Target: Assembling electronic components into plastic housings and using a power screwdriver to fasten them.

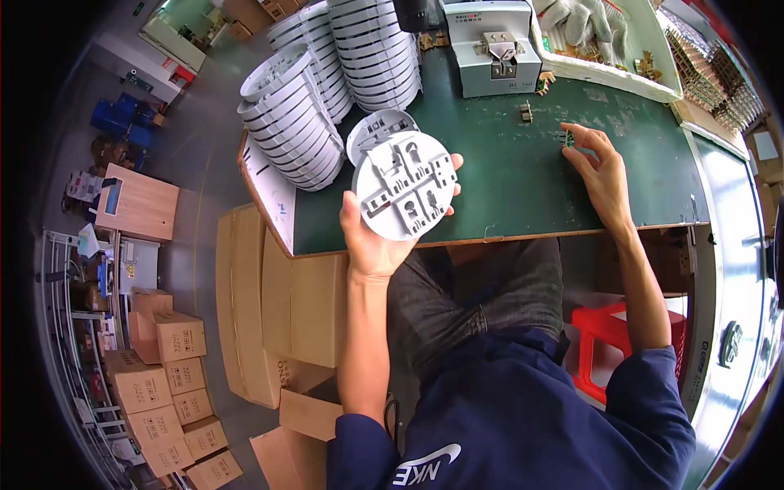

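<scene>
my left hand (371, 237) holds a round white plastic base plate (405, 185) up over the front left edge of the green surface (506, 180), thumb and fingers clasped around its rim, its ribbed inner side turned toward me. my right hand (603, 175) rests out on the surface toward the right edge, fingertips pinched narrowly on a small green circuit piece (569, 139). i judge i'm at the step of picking up the small part to fit it into the plate. the next move calls for bringing the piece across to the plate and lining it up with the matching slot among the ribs, keeping the plate level and steady. stacks of the same white plates (298, 122) lean at the back left corner, another plate (377, 129) lies flat just behind the held one, and a grey press machine (492, 49) stands at the far edge.
</scene>
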Demonstrator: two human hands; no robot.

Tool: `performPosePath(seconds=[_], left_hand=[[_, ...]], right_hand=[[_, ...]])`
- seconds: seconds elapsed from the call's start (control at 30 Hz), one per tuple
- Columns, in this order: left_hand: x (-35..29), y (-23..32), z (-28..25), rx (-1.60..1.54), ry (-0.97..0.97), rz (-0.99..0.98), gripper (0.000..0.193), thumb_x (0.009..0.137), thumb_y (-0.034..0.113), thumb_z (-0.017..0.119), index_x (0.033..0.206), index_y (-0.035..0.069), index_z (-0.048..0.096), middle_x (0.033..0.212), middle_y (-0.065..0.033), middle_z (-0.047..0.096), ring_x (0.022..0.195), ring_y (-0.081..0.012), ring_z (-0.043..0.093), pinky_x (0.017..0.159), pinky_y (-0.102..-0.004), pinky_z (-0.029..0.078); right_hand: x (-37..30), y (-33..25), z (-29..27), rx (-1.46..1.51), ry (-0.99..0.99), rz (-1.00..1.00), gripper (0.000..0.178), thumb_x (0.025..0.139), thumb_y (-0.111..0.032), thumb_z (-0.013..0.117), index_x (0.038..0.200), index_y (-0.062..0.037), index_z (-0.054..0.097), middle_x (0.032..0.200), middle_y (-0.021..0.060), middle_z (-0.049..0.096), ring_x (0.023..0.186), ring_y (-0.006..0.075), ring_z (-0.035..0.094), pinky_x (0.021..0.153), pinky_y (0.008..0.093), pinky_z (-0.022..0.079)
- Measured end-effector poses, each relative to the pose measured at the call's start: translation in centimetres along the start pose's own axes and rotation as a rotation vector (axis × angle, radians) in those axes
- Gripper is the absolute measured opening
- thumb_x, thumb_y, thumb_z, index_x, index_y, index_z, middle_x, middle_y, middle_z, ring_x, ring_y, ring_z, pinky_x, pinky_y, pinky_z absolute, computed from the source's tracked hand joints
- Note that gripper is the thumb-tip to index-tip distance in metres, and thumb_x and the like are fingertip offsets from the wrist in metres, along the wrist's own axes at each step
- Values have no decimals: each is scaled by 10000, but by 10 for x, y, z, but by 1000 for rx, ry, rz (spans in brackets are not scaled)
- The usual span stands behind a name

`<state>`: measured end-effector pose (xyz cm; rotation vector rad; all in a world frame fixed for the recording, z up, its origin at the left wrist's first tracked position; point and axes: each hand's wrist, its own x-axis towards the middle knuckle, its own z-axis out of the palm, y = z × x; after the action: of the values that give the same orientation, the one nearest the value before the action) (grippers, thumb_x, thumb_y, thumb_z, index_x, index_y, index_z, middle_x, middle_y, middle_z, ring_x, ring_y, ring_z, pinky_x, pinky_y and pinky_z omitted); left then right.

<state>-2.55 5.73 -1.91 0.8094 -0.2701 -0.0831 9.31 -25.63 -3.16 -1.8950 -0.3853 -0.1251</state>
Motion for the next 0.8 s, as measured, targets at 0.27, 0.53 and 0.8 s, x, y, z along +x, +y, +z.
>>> performPosePath(seconds=[0.27,0.53,0.8], left_hand=[[7,-19,0,-321,1,21,1028,898,789,487,1552,8,347,1498,-406,401,1180,-436,605,900,-452,554],[11,-16,-7,-122,-44,-25,1058,856,780,571,1584,58,311,1568,-420,264,1223,-474,552,963,-496,527],[18,-23,17,-190,186,-132,878,990,678,465,1518,-20,387,1442,-299,522,1250,-456,596,1009,-527,552]], right_hand=[[-1,-2,2,-77,-15,19,362,978,-71,689,1339,-81,669,1112,24,636,1019,87,611,915,247,505],[1,3,4,-51,3,25,348,971,-95,716,1315,-61,671,1078,27,674,1020,93,638,913,258,525],[2,1,2,-34,81,10,347,946,-26,710,1292,-40,687,1157,34,693,1062,90,618,934,258,518]])
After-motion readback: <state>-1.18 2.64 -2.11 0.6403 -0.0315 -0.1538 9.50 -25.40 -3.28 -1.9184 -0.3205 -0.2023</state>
